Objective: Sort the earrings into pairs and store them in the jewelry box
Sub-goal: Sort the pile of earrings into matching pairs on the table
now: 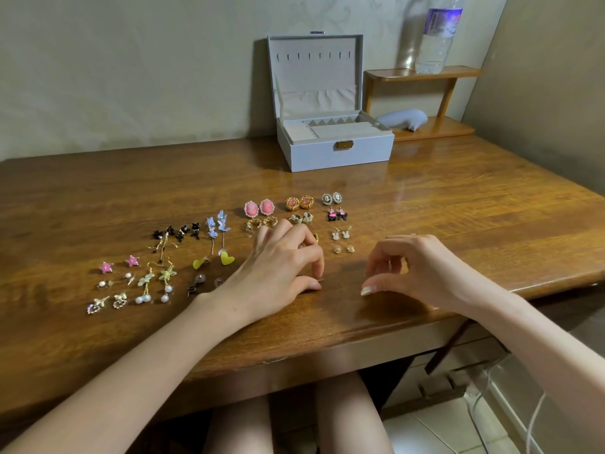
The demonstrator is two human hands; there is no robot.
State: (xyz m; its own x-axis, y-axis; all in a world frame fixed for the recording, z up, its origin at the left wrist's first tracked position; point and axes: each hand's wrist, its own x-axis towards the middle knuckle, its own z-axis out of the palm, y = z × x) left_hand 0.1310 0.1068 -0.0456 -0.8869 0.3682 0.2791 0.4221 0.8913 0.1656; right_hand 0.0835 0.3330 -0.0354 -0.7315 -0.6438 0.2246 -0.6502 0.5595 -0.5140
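The box [327, 155] stands open at upper centre of the table [458, 208]. Earrings [258, 207] lie in pairs across the middle and left. The left hand [281, 267], at centre, has curled fingers, with thumb and forefinger pinching a tiny pin [320, 281] that is mostly hidden. The hand covers part of the gold pairs behind it, and its wrist hides the dark pieces [196, 286] in part. The right hand [422, 270], at right of centre, is loosely curled and holds nothing visible. At upper right a bottle [438, 37] is cut off by the frame's top.
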